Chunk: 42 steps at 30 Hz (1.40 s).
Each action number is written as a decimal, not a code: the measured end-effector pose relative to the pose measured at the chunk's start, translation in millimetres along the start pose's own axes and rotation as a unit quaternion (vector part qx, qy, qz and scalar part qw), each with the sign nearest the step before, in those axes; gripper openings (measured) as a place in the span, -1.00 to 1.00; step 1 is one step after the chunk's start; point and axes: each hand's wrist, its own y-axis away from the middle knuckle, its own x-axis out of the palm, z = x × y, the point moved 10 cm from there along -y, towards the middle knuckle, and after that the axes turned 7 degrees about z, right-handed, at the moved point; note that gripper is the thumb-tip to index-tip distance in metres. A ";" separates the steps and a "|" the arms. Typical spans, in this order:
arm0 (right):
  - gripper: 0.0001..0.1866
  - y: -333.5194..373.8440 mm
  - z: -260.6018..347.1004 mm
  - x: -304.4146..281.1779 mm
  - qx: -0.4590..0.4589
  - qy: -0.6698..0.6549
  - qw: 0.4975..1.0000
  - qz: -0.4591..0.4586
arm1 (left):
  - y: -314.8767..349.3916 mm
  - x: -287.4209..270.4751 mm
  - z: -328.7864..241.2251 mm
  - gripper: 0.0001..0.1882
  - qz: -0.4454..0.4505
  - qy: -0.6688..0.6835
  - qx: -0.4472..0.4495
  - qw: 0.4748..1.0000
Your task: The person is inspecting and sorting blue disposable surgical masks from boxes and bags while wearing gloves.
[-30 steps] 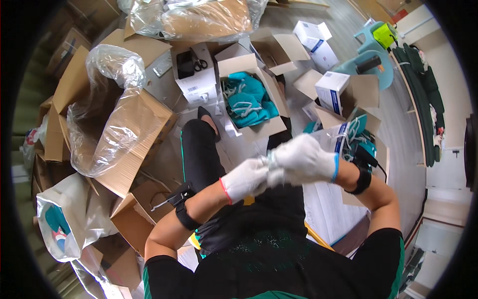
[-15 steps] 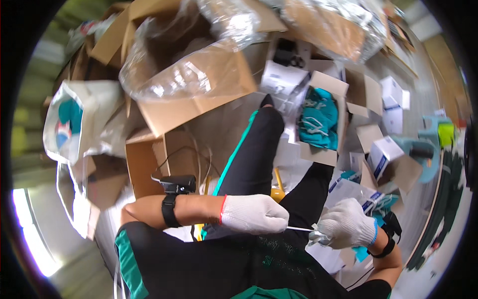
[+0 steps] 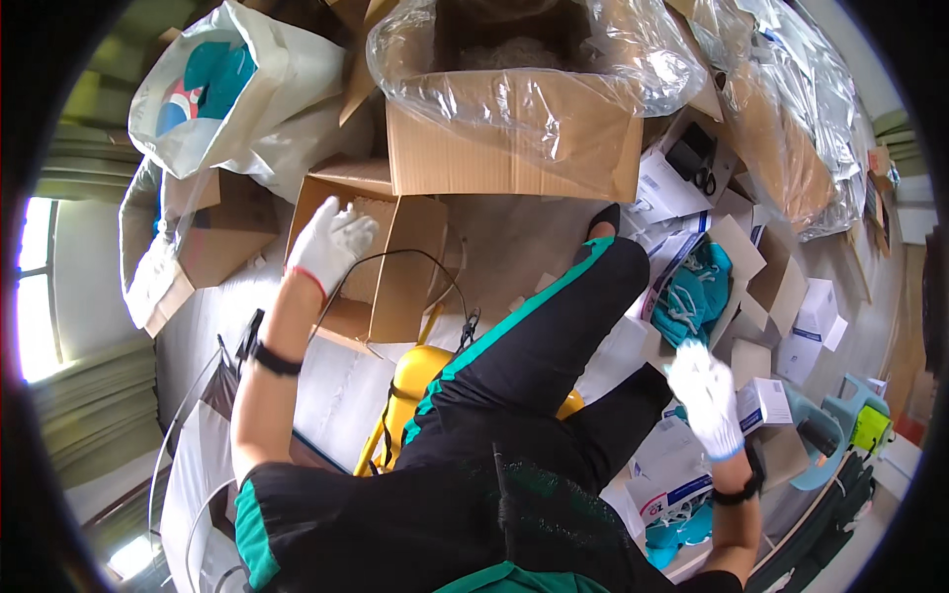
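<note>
My left hand (image 3: 334, 239), in a white knit glove with a red cuff, is over the near-left part of an open brown cardboard box (image 3: 407, 272). Its fingers are apart and nothing shows in them. My right hand (image 3: 707, 400), in a white glove with a blue cuff, is just nearer than a carton of teal fabric bundles with white cords (image 3: 695, 296). The glove is washed out and its fingers blend together, so their hold cannot be made out. A small white carton (image 3: 763, 403) stands beside that wrist.
A large carton lined with clear plastic (image 3: 514, 133) stands ahead. A white sack (image 3: 282, 94) with teal things inside is at far left. Between my legs and the box sits a yellow object (image 3: 420, 368); a black cable (image 3: 435, 259) loops above the box. A light-blue stool (image 3: 835, 435) is at right.
My hands were together at my lap with a white cord stretched between them. They have parted: the left went forward-left to the box, the right forward toward the teal bundles. My view has turned left.
</note>
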 end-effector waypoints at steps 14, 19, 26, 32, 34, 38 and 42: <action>-0.80 -121.5 8.8 157.3 -0.094 -0.613 0.773 0.138 | 58.7 296.6 158.6 -0.41 0.219 -0.670 0.407 0.582; -0.46 -74.6 31.6 114.7 -0.310 0.125 0.942 -0.028 | 25.5 319.2 220.0 -0.73 0.285 -0.693 0.357 0.557; -0.68 -28.4 -52.0 34.8 -0.046 -0.448 0.891 -0.064 | -43.8 336.9 83.2 -0.76 0.187 -0.447 0.383 0.786; -0.70 -27.9 -166.0 -140.7 0.116 -0.185 0.882 -0.417 | -190.0 379.6 -75.8 -0.27 0.058 -0.629 0.325 0.704; -0.63 -35.9 -188.5 -176.4 0.191 -0.091 0.871 -0.443 | -205.1 381.7 -93.0 -0.07 -0.007 -0.715 0.350 0.605; -0.56 -61.5 -202.1 -202.1 0.253 0.067 0.869 -0.419 | -146.7 399.4 -56.4 -0.16 -0.142 -0.812 0.472 0.312; -0.76 -59.1 -145.1 -194.1 0.028 0.213 0.844 -0.491 | -38.9 449.7 59.3 -0.53 0.092 -0.675 0.654 0.329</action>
